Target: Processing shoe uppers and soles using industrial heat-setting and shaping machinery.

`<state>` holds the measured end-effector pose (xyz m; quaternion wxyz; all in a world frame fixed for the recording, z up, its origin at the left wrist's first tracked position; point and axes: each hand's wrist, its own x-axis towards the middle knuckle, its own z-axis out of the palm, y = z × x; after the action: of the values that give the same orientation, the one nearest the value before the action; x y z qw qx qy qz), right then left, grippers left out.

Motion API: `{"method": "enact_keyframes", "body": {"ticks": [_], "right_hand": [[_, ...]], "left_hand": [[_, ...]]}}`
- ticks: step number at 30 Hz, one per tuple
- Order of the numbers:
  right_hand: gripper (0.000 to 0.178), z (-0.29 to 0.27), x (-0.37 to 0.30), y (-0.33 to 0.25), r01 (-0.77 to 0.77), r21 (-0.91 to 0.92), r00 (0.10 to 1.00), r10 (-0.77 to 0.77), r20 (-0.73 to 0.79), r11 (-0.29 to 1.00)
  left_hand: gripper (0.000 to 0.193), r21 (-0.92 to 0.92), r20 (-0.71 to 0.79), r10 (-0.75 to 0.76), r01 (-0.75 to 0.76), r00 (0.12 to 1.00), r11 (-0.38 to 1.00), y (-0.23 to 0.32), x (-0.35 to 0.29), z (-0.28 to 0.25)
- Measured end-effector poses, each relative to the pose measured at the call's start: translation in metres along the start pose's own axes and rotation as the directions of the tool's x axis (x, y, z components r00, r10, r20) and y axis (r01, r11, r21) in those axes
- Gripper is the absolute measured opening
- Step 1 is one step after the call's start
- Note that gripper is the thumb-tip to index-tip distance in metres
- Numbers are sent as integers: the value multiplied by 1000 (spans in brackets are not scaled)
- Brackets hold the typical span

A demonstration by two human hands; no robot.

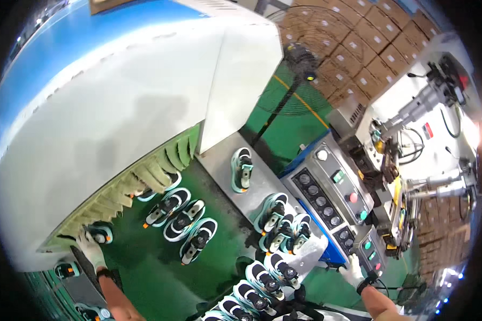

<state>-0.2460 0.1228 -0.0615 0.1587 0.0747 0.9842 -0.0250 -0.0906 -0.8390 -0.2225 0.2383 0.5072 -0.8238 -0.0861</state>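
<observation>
By flaps (155, 174), left hand (92, 250) touches shoe (104, 234); right hand (352, 273) is spread.

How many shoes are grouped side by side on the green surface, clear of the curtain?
3: the upper-left shoe, the middle shoe and the lower-right shoe. More may be hidden behind the curtain.

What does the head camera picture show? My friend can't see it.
The person's left hand is at a dark shoe beside the pale green flaps of a white machine; the right hand is near a control box with colored buttons. More shoes sit on a green surface and a metal table.
</observation>
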Motion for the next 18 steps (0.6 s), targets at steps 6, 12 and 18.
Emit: {"method": "enact_keyframes", "body": {"ticks": [6, 12, 18], "right_hand": [[78, 19, -55, 2, 48, 47, 988, -54, 147, 998], [80, -28, -64, -131, 18, 698, 879, -345, 330, 716], [78, -60, -89, -203, 428, 734, 715, -694, 82, 527]], "left_hand": [[24, -202, 265, 56, -1, 963, 979, 68, -115, -72], [12, -271, 341, 134, -39, 931, 962, 134, -239, -137], [18, -665, 347, 730, -394, 589, 635, 365, -325, -213]]}}
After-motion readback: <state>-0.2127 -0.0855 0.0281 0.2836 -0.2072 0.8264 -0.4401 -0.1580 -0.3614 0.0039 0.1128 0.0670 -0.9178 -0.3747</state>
